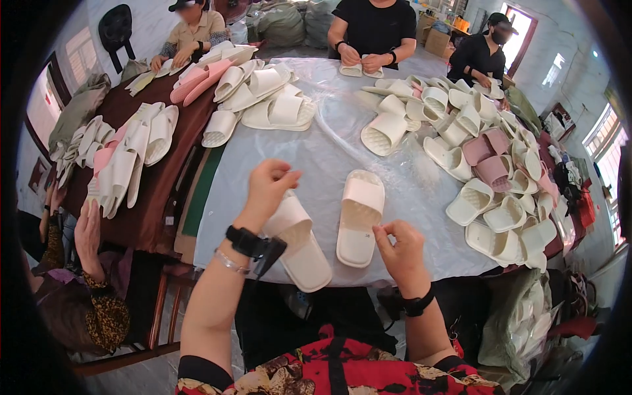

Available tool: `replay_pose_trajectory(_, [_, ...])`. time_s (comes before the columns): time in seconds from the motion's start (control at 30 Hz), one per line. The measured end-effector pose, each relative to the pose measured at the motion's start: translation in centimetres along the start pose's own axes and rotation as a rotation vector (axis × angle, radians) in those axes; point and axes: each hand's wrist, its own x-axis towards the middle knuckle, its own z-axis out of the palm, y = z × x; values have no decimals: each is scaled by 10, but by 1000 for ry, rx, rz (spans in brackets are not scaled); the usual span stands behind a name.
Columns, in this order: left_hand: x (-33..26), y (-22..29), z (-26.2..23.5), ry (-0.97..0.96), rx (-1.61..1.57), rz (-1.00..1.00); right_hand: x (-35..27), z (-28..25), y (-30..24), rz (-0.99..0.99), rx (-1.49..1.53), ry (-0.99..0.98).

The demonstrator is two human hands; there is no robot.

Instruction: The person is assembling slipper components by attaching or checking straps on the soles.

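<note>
Two cream slide slippers lie sole down in front of me. The left slipper [307,258] is angled, its toe partly hidden by my left hand [268,187]. That hand is over the strap, fingers curled and the thumb close to the fingertips. The right slipper [362,197] lies almost straight, toe pointing away from me. Beside its inner sole edge is my right hand [403,253], thumb and forefinger pinched together. Whether anything small is in either pinch, I cannot make out.
Clear plastic sheeting [316,155] covers the table. A large pile of cream slippers [454,112] spreads along the right, with a pink pair [487,158] on it. More cream slippers [280,108] are heaped at the left. Several people work around the table; one hand [87,230] is at the left.
</note>
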Motion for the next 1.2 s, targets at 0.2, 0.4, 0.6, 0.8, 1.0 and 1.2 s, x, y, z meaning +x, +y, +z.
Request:
replay_pose_trajectory(0.2, [25, -13, 86, -204, 73, 40, -5, 10, 9, 187, -36, -105])
replay_pose_trajectory(0.4, [43, -31, 128, -295, 575, 148, -15, 12, 18, 167, -155, -183])
replay_pose_trajectory(0.6, [51, -50, 119, -486, 885, 118, -17, 18, 31, 226, -363, -322])
replay_pose_trajectory(0.8, [44, -25, 87, -828, 696, -223, -23, 30, 41, 235, -228, -270])
replay_pose_trajectory(1.0, [34, -20, 87, -971, 599, -280, -26, 44, 44, 137, -75, -12])
replay_pose_trajectory(1.2, [32, -15, 84, -1072, 535, -473, -24, 60, 48, 225, -50, 15])
